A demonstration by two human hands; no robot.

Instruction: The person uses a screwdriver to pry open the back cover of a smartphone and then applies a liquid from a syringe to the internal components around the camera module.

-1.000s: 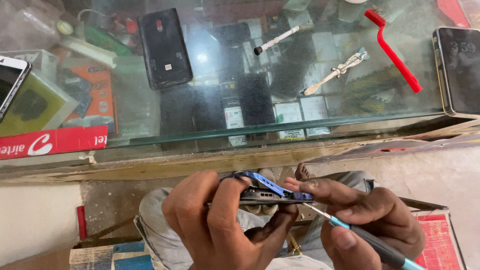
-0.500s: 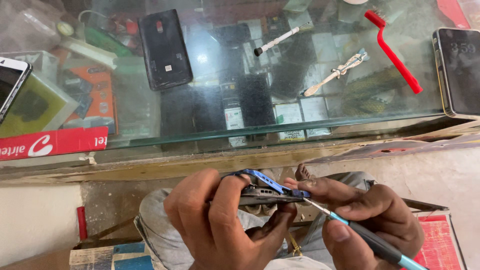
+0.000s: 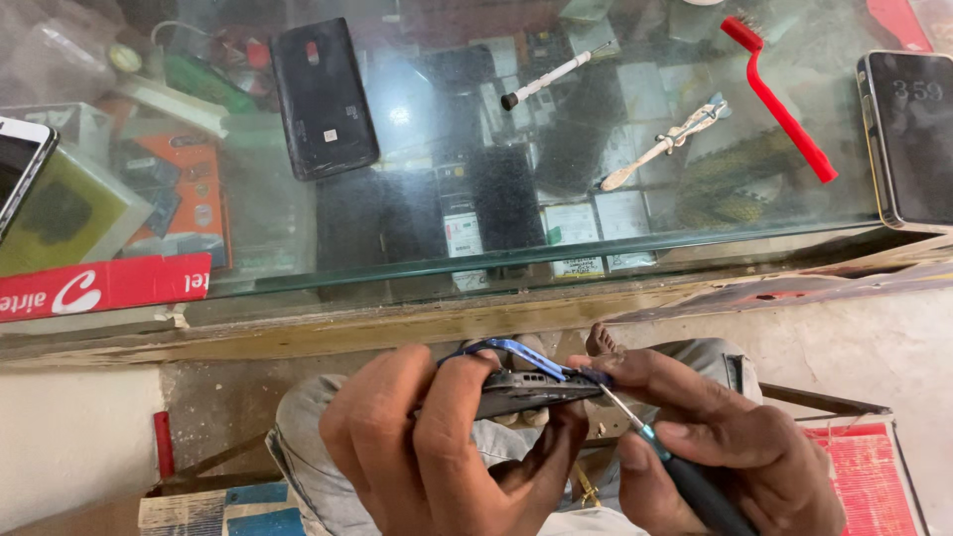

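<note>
Gripping a dark opened phone (image 3: 531, 389) edge-on, the left hand (image 3: 437, 447) has its fingers curled over the upper edge and the thumb pressed from below; the hand is closed firmly about the device, which sits low in the view, over the person's lap and in front of the glass counter (image 3: 556, 248). A blue strip (image 3: 516, 352) arches over the top edge of the phone.

Right hand (image 3: 725, 447): closed about a screwdriver (image 3: 675, 467) with a dark handle and teal collar, forefinger stretched along the phone's right end. The thin metal tip meets the phone at its right-hand corner.

Change from the earlier frames: slight. The phone and both hands hold nearly the same place and grasp; the screwdriver shaft keeps the same slant, its tip resting at the same corner. The counter items have not moved.

On the glass counter, well apart from the hands:
- black phone back cover (image 3: 325, 99), upper left;
- white-handled small tool (image 3: 556, 74), upper middle;
- pale tweezer-like tool (image 3: 663, 144);
- red brush (image 3: 779, 99), upper right;
- dark phone (image 3: 908, 139), face up at the right edge;
- white phone (image 3: 20, 169), at the left edge;
- red box (image 3: 99, 286), at the counter's left front.
</note>
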